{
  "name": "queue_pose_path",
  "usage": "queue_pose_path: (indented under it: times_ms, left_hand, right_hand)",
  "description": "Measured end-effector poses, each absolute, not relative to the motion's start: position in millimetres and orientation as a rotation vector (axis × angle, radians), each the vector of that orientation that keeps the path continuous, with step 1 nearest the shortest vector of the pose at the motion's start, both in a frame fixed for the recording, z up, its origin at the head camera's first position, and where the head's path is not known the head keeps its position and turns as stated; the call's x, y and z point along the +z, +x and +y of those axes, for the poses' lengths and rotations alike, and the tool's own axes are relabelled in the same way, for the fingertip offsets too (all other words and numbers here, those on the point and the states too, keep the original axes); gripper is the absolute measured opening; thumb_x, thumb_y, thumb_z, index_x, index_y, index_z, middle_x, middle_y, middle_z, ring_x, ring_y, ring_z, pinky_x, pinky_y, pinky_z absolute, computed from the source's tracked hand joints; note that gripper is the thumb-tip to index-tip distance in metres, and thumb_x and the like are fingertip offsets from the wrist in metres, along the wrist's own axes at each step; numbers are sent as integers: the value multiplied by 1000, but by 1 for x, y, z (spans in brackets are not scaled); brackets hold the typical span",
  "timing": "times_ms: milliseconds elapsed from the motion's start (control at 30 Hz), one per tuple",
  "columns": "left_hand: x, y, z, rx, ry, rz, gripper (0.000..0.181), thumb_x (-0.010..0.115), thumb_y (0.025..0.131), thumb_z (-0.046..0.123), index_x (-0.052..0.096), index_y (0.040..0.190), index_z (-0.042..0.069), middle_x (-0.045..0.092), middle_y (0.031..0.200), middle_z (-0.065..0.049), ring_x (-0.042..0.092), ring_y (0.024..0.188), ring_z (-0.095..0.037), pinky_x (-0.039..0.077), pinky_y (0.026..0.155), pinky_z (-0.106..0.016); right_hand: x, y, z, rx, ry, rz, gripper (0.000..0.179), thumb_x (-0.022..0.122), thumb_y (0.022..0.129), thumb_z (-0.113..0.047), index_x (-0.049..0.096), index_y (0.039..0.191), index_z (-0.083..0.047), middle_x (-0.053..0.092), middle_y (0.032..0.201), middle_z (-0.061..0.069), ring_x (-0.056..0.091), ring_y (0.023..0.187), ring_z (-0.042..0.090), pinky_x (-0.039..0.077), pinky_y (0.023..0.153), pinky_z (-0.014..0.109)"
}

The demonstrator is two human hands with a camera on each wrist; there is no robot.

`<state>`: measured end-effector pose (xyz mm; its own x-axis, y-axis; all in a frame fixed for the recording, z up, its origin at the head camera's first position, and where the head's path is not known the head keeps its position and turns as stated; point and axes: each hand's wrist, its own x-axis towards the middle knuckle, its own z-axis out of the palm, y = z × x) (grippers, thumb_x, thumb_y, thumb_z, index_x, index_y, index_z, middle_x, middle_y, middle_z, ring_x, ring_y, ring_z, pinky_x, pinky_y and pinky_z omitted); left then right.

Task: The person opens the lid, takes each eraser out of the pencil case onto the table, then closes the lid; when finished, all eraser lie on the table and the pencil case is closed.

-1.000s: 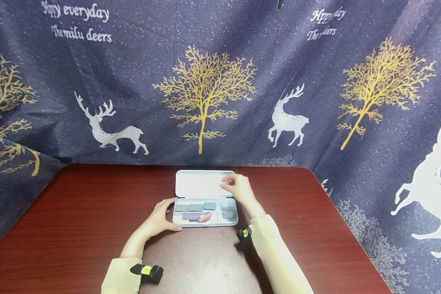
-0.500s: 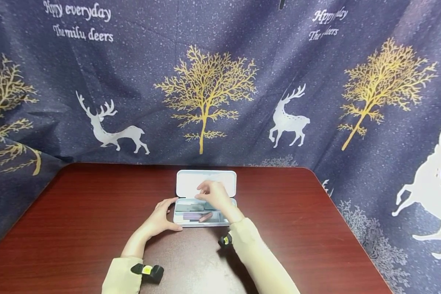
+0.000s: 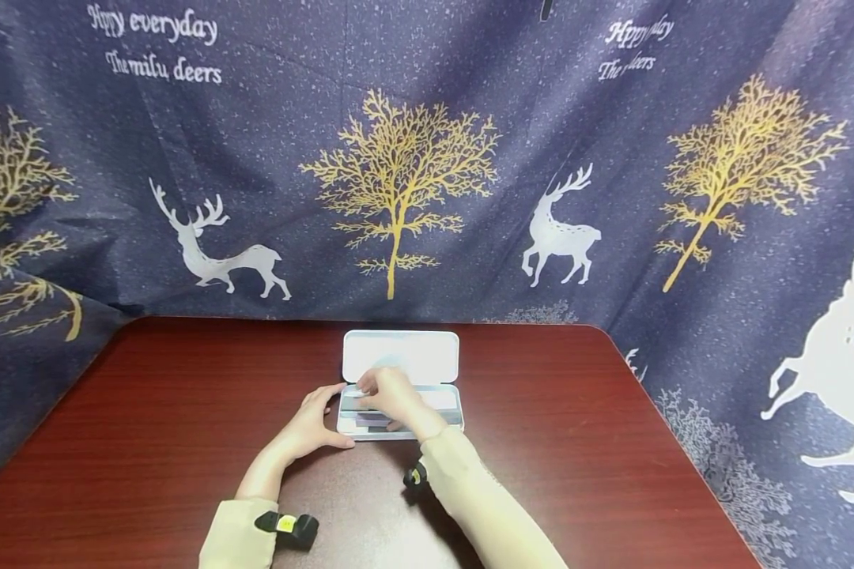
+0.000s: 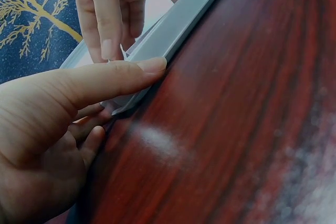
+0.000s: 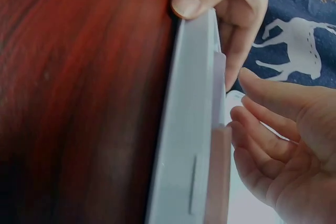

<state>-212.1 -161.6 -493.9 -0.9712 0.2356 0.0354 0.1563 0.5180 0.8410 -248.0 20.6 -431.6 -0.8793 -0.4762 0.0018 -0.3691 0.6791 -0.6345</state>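
Observation:
A shallow pale case (image 3: 400, 435) lies unfolded on the table, its white lid (image 3: 427, 354) leaning back behind it. My left hand (image 3: 307, 420) grips the case's left end, thumb at the front and fingers at the back. Over the left part of the tray hovers my right hand (image 3: 393, 393), fingers bent downward. A thin white sliver (image 4: 124, 52) shows beside its fingertips in the left wrist view; whether it is pinched cannot be told. In the right wrist view, a lilac block (image 5: 219, 87) and a pinkish-brown block (image 5: 218, 174) stick up above the case's front wall.
The reddish-brown wooden table (image 3: 185, 395) stretches out on both sides of the case. Behind it hangs a dark blue cloth (image 3: 455, 261) printed with deer and trees. A strapped wrist camera (image 3: 288, 524) sits on the left sleeve.
My right hand has moved left and down, from the lid's right side to the tray's left part. My left hand keeps its grip on the case's end.

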Motion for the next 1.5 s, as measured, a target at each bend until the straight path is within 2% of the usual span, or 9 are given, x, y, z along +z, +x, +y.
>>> queue_pose_path:
  times_ms: [67, 167, 300, 767, 1233, 1500]
  left_hand:
    - [-494, -212, -161, 1458, 339, 2658, 102, 92, 62, 15, 36, 145, -7, 37, 145, -27, 38, 130, -44, 45, 107, -51]
    - [-492, -212, -161, 1457, 341, 2655, 102, 92, 62, 15, 36, 145, -6, 37, 146, -27, 37, 131, -44, 45, 107, -52]
    - [-492, -212, -162, 1448, 349, 2670, 101, 92, 62, 15, 37, 144, -7, 38, 145, -27, 37, 130, -44, 46, 106, -52]
    - [-492, -212, -161, 1441, 349, 2667, 102, 92, 62, 16, 37, 145, -6, 39, 145, -27, 40, 128, -44, 46, 106, -52]
    - [-491, -212, -162, 1436, 352, 2660, 101, 91, 63, 16, 36, 145, -6, 37, 146, -28, 38, 130, -44, 45, 107, -52]
    - [-491, -212, -161, 1455, 355, 2662, 101, 92, 61, 15, 37, 144, -6, 37, 146, -27, 37, 130, -44, 45, 106, -53]
  right_hand:
    - [-434, -248, 19, -943, -682, 2732, 24, 75, 85, -13, 71, 107, -4, 73, 103, 9, 68, 96, 22, 60, 67, 22]
    - [-438, -249, 15, -863, -711, 2763, 24, 75, 85, -15, 72, 107, -5, 74, 103, 8, 69, 97, 19, 58, 77, 21]
    - [-442, -250, 11, -758, -755, 2809, 24, 75, 84, -15, 73, 107, -6, 75, 102, 6, 70, 98, 17, 58, 84, 22]
    - [-445, -248, 7, -557, -800, 2865, 29, 71, 88, -20, 72, 115, -8, 73, 114, 4, 66, 112, 20, 54, 98, 27]
    - [-445, -248, 5, -586, -827, 2864, 26, 72, 87, -16, 73, 112, -8, 74, 110, 3, 67, 109, 18, 54, 97, 25]
    - [-446, -249, 6, -638, -867, 2885, 24, 74, 84, -12, 72, 107, -8, 74, 105, 4, 69, 101, 17, 55, 90, 22]
